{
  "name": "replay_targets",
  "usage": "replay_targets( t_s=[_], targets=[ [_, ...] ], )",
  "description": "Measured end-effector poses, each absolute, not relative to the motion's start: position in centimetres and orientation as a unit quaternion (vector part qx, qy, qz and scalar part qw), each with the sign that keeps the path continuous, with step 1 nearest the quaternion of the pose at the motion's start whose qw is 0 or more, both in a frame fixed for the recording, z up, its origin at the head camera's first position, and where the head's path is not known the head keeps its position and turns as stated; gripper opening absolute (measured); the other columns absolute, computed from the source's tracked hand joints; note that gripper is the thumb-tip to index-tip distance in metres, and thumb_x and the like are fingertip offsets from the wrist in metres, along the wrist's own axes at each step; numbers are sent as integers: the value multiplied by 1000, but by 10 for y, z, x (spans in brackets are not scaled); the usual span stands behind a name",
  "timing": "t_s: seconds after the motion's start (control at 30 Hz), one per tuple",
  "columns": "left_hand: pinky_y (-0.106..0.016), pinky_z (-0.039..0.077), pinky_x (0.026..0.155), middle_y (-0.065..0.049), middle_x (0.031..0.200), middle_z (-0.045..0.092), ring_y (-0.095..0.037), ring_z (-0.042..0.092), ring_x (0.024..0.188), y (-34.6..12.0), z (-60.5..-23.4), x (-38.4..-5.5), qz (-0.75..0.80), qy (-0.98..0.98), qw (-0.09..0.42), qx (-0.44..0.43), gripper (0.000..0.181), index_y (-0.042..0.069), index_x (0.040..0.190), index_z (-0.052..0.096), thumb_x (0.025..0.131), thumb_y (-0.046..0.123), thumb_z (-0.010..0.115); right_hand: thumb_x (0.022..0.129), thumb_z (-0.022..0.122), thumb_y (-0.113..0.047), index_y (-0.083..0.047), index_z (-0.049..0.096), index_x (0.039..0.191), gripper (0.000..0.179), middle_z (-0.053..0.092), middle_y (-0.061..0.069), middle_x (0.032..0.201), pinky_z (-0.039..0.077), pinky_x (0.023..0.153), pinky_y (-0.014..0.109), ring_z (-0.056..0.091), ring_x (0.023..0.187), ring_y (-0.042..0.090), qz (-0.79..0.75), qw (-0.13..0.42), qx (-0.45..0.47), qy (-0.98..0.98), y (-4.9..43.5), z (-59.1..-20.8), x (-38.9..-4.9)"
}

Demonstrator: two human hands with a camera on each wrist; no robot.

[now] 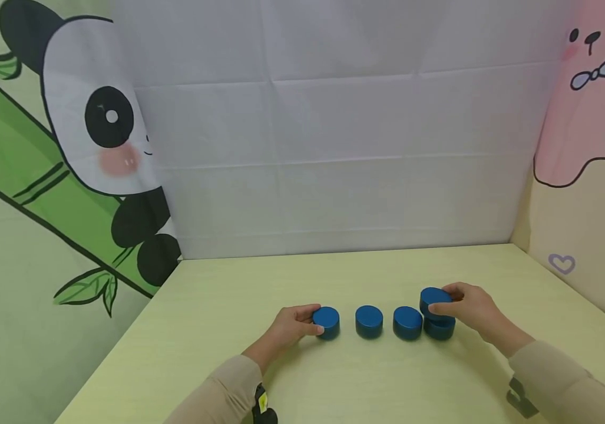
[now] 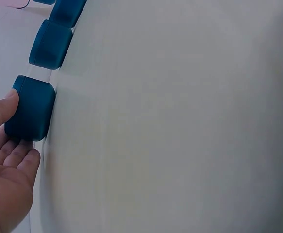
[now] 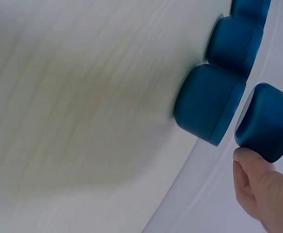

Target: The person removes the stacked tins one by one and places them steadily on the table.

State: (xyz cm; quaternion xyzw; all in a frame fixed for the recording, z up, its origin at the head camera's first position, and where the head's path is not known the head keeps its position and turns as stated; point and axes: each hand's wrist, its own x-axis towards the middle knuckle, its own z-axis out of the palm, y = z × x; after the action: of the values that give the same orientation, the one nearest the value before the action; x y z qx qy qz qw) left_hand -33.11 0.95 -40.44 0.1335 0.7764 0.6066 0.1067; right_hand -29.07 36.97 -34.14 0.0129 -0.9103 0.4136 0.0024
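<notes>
Several short blue cylinders, each with a thin seam near the top, stand in a row on the table. At the row's left end, my left hand (image 1: 288,327) holds the leftmost cylinder (image 1: 327,318) by its side between thumb and fingers. My right hand (image 1: 470,307) grips a raised cylinder (image 1: 432,298) just above the rightmost standing one (image 1: 440,331). In the right wrist view this raised cylinder (image 3: 270,121) is tilted, with a narrow gap between it and the standing cylinder (image 3: 209,102).
Between the hands stand a cylinder (image 1: 369,318) with space on both sides and another cylinder (image 1: 407,321) close beside the right pair. The pale yellow table (image 1: 281,277) ends at a white curtain (image 1: 334,176) behind. Printed cloths with a panda (image 1: 95,118) and pink bear (image 1: 588,118) hang at the sides.
</notes>
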Motion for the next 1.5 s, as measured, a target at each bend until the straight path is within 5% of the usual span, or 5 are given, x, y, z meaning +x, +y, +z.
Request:
replay_targets(
  t_s=[1.5],
  targets=[
    [-39,44,98,-22,135,47,-33,44,126,9,-403,-331,615,769,116,132,61,-2,135,45,80,7,71,80,68,-45,15,37,128,83,39,39,126,46,84,51,44,108,48,379,-2,-43,-924,424,-354,-280]
  ],
)
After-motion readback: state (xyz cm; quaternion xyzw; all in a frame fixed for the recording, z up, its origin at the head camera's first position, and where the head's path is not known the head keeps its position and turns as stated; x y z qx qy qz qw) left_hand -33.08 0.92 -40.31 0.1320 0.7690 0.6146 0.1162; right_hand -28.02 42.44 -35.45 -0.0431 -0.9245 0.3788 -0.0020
